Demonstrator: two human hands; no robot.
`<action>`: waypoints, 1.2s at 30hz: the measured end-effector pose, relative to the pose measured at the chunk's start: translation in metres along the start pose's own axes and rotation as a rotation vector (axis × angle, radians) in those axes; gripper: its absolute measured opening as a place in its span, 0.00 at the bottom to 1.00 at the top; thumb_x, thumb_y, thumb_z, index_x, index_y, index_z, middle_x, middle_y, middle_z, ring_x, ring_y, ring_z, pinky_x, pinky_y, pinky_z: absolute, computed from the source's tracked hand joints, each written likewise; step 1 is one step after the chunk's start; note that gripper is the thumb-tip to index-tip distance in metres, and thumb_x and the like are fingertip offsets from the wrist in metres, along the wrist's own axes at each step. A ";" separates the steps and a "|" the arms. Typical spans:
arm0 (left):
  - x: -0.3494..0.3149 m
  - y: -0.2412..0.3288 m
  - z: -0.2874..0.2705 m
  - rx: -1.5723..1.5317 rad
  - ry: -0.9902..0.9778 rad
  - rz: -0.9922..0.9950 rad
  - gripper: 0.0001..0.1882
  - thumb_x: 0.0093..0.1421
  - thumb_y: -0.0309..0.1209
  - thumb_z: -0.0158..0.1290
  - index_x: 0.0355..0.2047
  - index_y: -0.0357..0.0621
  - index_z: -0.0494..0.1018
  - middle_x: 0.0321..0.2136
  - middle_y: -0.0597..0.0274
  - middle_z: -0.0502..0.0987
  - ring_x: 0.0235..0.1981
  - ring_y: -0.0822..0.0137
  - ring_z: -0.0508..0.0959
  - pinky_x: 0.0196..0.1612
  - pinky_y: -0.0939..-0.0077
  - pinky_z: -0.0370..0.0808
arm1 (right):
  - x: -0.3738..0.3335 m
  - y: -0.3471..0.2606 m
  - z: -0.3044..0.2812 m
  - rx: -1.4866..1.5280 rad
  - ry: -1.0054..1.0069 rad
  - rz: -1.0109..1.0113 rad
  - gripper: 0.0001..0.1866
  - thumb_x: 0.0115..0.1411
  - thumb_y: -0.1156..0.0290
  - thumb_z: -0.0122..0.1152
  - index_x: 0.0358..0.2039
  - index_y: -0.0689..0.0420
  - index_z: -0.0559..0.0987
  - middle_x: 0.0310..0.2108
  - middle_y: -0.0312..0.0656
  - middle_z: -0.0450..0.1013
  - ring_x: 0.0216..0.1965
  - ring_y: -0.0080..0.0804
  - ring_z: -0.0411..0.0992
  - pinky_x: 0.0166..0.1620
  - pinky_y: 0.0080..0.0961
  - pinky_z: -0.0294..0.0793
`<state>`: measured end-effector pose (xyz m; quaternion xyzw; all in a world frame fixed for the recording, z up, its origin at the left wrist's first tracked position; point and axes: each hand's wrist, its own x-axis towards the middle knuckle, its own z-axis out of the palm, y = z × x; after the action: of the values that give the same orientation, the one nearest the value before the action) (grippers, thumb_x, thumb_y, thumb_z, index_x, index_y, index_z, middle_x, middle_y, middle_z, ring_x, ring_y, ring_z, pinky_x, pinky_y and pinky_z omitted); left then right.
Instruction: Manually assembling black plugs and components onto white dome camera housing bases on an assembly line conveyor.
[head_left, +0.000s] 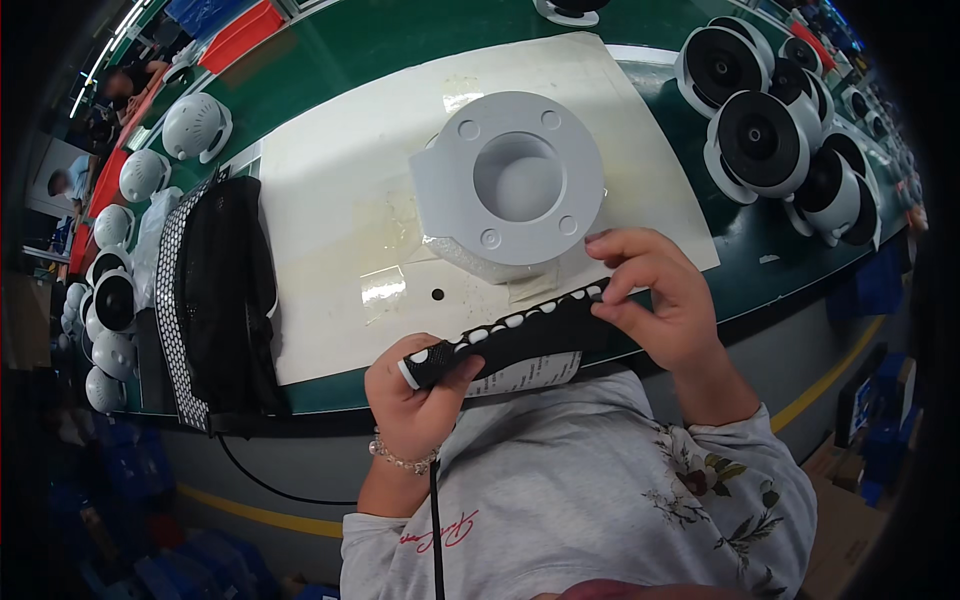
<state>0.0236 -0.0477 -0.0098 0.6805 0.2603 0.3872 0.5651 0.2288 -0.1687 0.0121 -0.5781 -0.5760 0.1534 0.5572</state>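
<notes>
My left hand (pixel 415 390) grips the left end of a black sheet (pixel 530 335) with a row of white ovals along its upper edge. At that sheet's right end, my right hand (pixel 660 295) pinches its edge between thumb and middle finger, with the index finger lifted apart. Just beyond the hands stands a white round housing (pixel 585 170), with a wide central opening and small circular recesses around its face. A small black dot (pixel 437 294) lies left of the housing on a white board (pixel 330 200). Below the sheet shows a pale printed paper (pixel 530 374), partly hidden.
Black sheets (pixel 230 300) with a white-dotted strip are stacked on the left. Several white globe-shaped units (pixel 195 128) line the far left edge. White units with black round faces (pixel 757 140) crowd the right. Red bins (pixel 243 35) stand at the back left. A black cable (pixel 436 530) hangs near my left wrist.
</notes>
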 end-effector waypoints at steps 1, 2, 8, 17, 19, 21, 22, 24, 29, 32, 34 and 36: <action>0.000 0.001 0.002 0.023 0.018 0.008 0.07 0.42 0.18 0.58 0.20 0.35 0.69 0.13 0.65 0.69 0.14 0.78 0.65 0.18 0.85 0.60 | 0.002 -0.002 0.000 0.000 0.000 0.000 0.10 0.45 0.80 0.62 0.29 0.59 0.72 0.41 0.47 0.68 0.45 0.37 0.68 0.46 0.28 0.65; 0.000 0.001 0.002 0.046 0.036 0.015 0.08 0.41 0.17 0.59 0.19 0.35 0.69 0.14 0.64 0.70 0.14 0.76 0.66 0.18 0.84 0.61 | 0.005 -0.005 0.002 -0.051 0.019 -0.100 0.11 0.44 0.81 0.62 0.29 0.58 0.71 0.40 0.46 0.69 0.44 0.38 0.68 0.46 0.29 0.65; 0.002 0.003 -0.001 0.152 -0.031 0.093 0.07 0.39 0.17 0.58 0.18 0.36 0.70 0.14 0.61 0.70 0.14 0.70 0.67 0.18 0.81 0.62 | 0.011 -0.014 0.008 -0.290 -0.019 -0.253 0.16 0.42 0.83 0.63 0.31 0.56 0.70 0.34 0.43 0.70 0.37 0.39 0.69 0.40 0.28 0.66; 0.005 0.008 0.003 0.212 -0.047 0.185 0.08 0.38 0.16 0.57 0.20 0.38 0.71 0.15 0.61 0.70 0.14 0.69 0.69 0.18 0.80 0.64 | 0.021 -0.018 0.023 -0.206 -0.011 -0.430 0.25 0.42 0.87 0.60 0.40 0.52 0.64 0.30 0.41 0.68 0.30 0.35 0.69 0.31 0.26 0.67; 0.007 0.006 0.002 0.176 -0.078 0.180 0.08 0.38 0.16 0.57 0.20 0.38 0.71 0.15 0.61 0.70 0.14 0.69 0.69 0.18 0.80 0.64 | 0.025 -0.022 0.023 -0.216 -0.046 -0.418 0.24 0.43 0.87 0.59 0.39 0.52 0.63 0.30 0.41 0.68 0.28 0.34 0.70 0.30 0.26 0.67; 0.007 0.004 0.000 0.148 -0.095 0.174 0.08 0.38 0.16 0.57 0.20 0.38 0.71 0.15 0.61 0.71 0.14 0.69 0.69 0.18 0.80 0.64 | 0.030 -0.031 0.020 -0.134 -0.171 -0.490 0.24 0.44 0.88 0.56 0.40 0.52 0.64 0.30 0.42 0.68 0.27 0.33 0.70 0.27 0.25 0.68; 0.007 0.003 -0.001 0.182 -0.068 0.130 0.08 0.38 0.17 0.57 0.20 0.38 0.71 0.15 0.61 0.71 0.15 0.68 0.70 0.18 0.79 0.64 | 0.032 -0.030 0.019 -0.134 -0.175 -0.495 0.24 0.44 0.88 0.56 0.40 0.52 0.64 0.30 0.42 0.68 0.27 0.33 0.70 0.27 0.25 0.68; 0.010 0.005 -0.002 0.210 -0.042 0.092 0.08 0.38 0.17 0.57 0.20 0.39 0.71 0.15 0.61 0.71 0.15 0.68 0.70 0.18 0.79 0.64 | 0.032 -0.029 0.011 -0.046 -0.234 -0.429 0.25 0.45 0.88 0.54 0.44 0.54 0.63 0.31 0.41 0.68 0.27 0.28 0.69 0.27 0.23 0.69; 0.029 0.009 0.005 0.266 -0.148 0.403 0.12 0.38 0.17 0.59 0.25 0.38 0.71 0.31 0.55 0.73 0.25 0.68 0.74 0.28 0.80 0.70 | 0.086 -0.017 -0.008 -0.036 0.066 -0.449 0.33 0.48 0.88 0.51 0.55 0.57 0.54 0.41 0.45 0.63 0.32 0.22 0.66 0.34 0.16 0.68; 0.032 0.011 0.016 0.125 -0.064 0.388 0.14 0.38 0.16 0.60 0.27 0.36 0.71 0.45 0.49 0.67 0.29 0.66 0.75 0.34 0.78 0.73 | 0.100 -0.020 -0.012 0.033 0.054 -0.181 0.35 0.50 0.88 0.49 0.57 0.55 0.51 0.44 0.46 0.60 0.34 0.22 0.63 0.39 0.16 0.65; 0.036 0.009 0.015 0.170 -0.116 0.384 0.15 0.37 0.17 0.60 0.28 0.36 0.71 0.53 0.44 0.58 0.32 0.64 0.76 0.35 0.76 0.75 | 0.102 -0.015 -0.014 -0.023 -0.016 -0.135 0.34 0.50 0.88 0.48 0.57 0.55 0.51 0.44 0.44 0.60 0.34 0.22 0.62 0.41 0.16 0.64; 0.039 0.008 0.015 0.154 -0.188 0.327 0.15 0.37 0.17 0.60 0.28 0.35 0.71 0.56 0.41 0.55 0.34 0.63 0.77 0.34 0.77 0.75 | 0.102 -0.017 -0.014 -0.016 -0.014 -0.106 0.35 0.50 0.88 0.48 0.57 0.55 0.51 0.43 0.44 0.60 0.34 0.22 0.63 0.40 0.16 0.65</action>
<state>0.0577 -0.0271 0.0062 0.7879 0.1212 0.3876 0.4630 0.2612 -0.0942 0.0781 -0.5499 -0.6111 0.1232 0.5558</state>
